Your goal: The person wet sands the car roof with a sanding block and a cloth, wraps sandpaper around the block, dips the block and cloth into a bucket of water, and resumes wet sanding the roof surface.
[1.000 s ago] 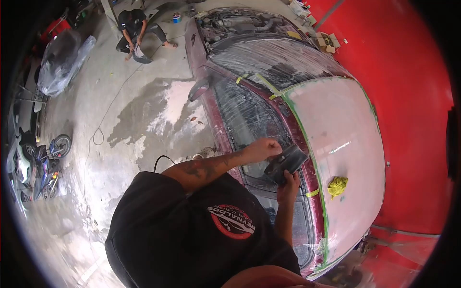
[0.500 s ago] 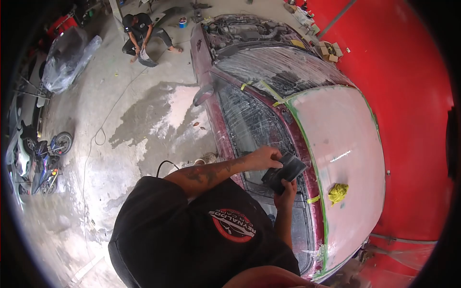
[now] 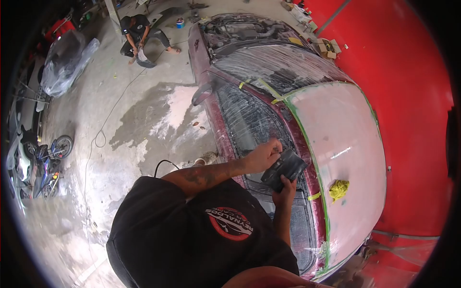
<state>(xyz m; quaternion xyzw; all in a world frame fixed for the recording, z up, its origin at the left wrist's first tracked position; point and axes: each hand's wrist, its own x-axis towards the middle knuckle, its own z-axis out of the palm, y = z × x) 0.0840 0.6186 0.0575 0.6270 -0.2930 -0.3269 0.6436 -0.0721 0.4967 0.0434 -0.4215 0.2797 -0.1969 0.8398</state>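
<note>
Concrete floor [image 3: 187, 134] in this shop is rough and blotchy, damp dark patches next to pale dusty ones, with a smooth glossy red surface [image 3: 413, 139] along the far side. Maroon car's roof [image 3: 353, 125] is matte pinkish-grey and gently curved, edged with green masking tape [image 3: 327, 225], and a crumpled yellow cloth [image 3: 339, 190] sits on it. Side window [image 3: 247, 115] is all streaky with whitish residue. So the dark rectangular pad [image 3: 285, 169]: blackish, flat-faced, squared edges, kinda scuffed looking, tilted and held up over the car's side by the roof edge. Can't make out exactly what it is. Right hand [image 3: 286, 191] is closed around its near edge, thumb on top. Left hand [image 3: 265, 156] has its fingers curled in right at the opposite edge, can't tell if they're pinching anything.
</note>
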